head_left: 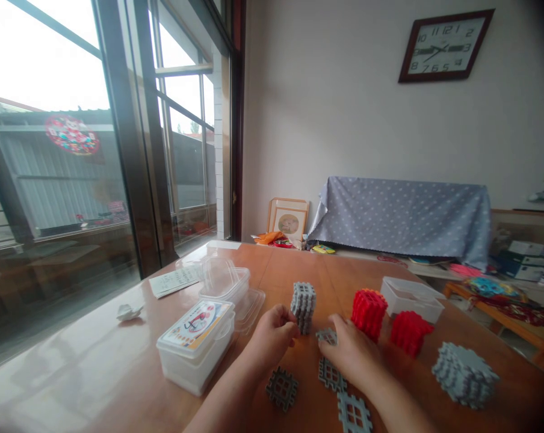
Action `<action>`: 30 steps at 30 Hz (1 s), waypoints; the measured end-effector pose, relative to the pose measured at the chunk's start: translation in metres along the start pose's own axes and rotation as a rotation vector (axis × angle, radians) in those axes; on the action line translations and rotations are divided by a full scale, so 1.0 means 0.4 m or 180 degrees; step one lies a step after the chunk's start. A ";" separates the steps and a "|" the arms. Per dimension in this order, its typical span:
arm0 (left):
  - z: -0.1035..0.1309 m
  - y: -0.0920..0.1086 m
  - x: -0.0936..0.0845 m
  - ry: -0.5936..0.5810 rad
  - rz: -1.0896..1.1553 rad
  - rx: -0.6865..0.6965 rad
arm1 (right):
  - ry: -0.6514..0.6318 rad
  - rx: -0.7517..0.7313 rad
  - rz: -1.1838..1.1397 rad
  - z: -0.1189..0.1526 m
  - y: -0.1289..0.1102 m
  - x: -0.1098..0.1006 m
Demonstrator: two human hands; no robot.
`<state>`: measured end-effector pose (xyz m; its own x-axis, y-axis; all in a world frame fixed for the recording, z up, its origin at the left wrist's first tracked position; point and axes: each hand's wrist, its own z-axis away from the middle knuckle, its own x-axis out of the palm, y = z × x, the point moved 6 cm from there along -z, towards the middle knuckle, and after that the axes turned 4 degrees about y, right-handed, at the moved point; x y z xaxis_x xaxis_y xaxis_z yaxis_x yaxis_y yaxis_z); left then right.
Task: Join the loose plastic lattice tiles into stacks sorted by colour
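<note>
My left hand (pixel 276 334) is closed in a pinch beside a tall stack of grey notched squares (pixel 303 308); whatever its fingers hold, if anything, is too small to make out. My right hand (pixel 351 346) rests over a loose grey piece (pixel 327 337), with its thumb and fingers at the piece's right side. Nearer to me lie more flat grey window pieces: one between my forearms on the left (pixel 281 388), one under my right wrist (pixel 332 373) and one at the near edge (pixel 354 412). A red stack (pixel 369 314) stands just beyond my right hand.
On the right are another red pile (pixel 410 332), a grey stack (pixel 465 373) and an open clear box (pixel 411 299). To the left sit a lidded box with a picture label (pixel 195 349), clear containers (pixel 227 285), a paper (pixel 175 281) and a crumpled wrapper (pixel 130 312).
</note>
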<state>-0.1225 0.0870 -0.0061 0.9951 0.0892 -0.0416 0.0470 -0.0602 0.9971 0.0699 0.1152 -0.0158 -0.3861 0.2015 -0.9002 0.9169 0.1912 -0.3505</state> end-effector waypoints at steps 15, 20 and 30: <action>0.013 0.015 0.008 -0.0290 0.0599 -0.0237 | 0.0775 -0.1215 -0.1363 0.056 -0.112 -0.108; 0.008 0.010 -0.003 -0.0150 0.0801 -0.0249 | 0.0789 -0.1217 -0.1309 0.046 -0.097 -0.101; 0.002 -0.002 -0.002 -0.0240 0.1022 -0.0415 | 0.0792 -0.1421 -0.1435 0.042 -0.097 -0.081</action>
<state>-0.1233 0.0863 -0.0071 0.9612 0.0123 0.2755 -0.2758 0.0547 0.9597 0.0486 0.0851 0.0227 -0.7814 0.2139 -0.5863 0.5518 0.6757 -0.4889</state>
